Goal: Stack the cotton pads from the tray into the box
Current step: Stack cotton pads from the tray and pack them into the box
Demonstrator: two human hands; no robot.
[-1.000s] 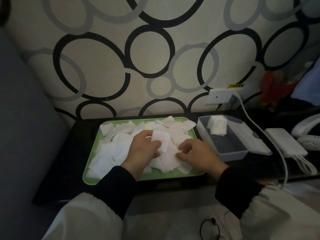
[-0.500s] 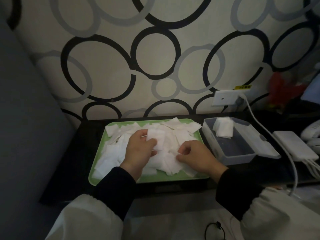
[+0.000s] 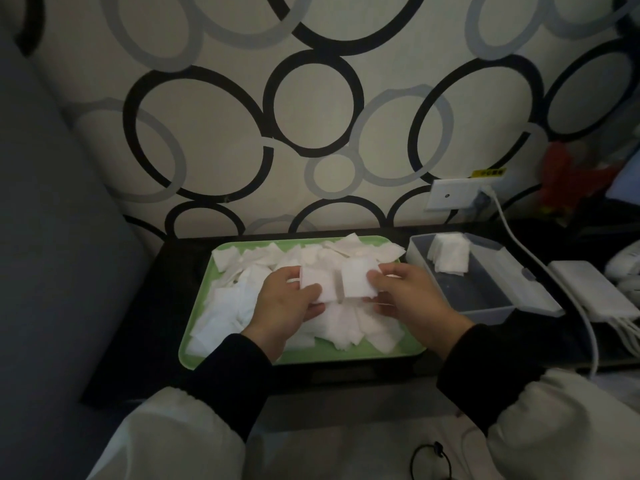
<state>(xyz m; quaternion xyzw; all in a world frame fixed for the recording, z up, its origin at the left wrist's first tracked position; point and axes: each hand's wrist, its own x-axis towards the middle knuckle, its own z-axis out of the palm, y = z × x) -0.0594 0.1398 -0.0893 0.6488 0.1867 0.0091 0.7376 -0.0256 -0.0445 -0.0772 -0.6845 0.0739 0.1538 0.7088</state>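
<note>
Fingers (image 3: 388, 273) of both hands pinch cotton pads (image 3: 358, 282) above the tray (image 3: 194, 344).
One sits in the left hand (image 3: 280, 306), one in the right hand (image 3: 412, 299), edges meeting; the box (image 3: 478, 292), a small stack (image 3: 450, 259) at its far end, lies rightward, nearest the right hand.

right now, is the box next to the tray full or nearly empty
Nearly empty: the box holds one small stack of cotton pads at its far end; the rest of its floor is bare.

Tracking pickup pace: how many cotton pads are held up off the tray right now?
2: the left pad gripped by the left hand, the right pad pinched by the right hand, side by side above the green tray. Either may hide more behind it.
</note>
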